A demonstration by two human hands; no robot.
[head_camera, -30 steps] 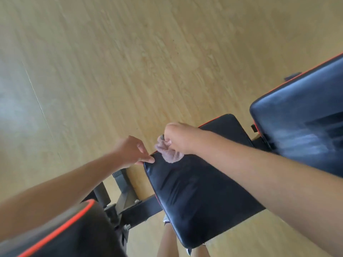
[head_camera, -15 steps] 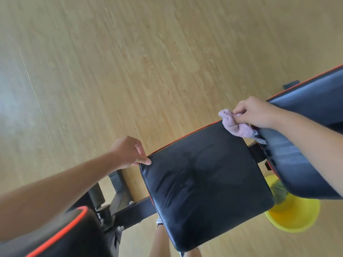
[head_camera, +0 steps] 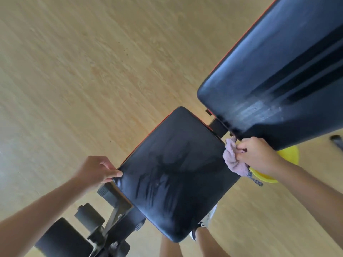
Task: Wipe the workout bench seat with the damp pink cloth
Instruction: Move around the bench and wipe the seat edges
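Observation:
The black padded bench seat (head_camera: 176, 173) with a red edge lies in the middle of the view, streaked with damp marks. My right hand (head_camera: 258, 154) grips the bunched pink cloth (head_camera: 233, 158) at the seat's right edge, in the gap below the backrest. My left hand (head_camera: 96, 171) holds the seat's left corner, with the thumb on the top of the pad and the fingers curled under the edge.
The large black backrest pad (head_camera: 278, 80) rises at the upper right. A yellow bowl (head_camera: 289, 154) sits on the wooden floor (head_camera: 74, 71) under my right wrist. The black frame and foam rollers (head_camera: 89, 217) stand at the lower left. My legs show below the seat.
My right hand carried the pink cloth from the seat's left corner across to its right edge, then down along that edge. My left hand kept its hold on the left corner.

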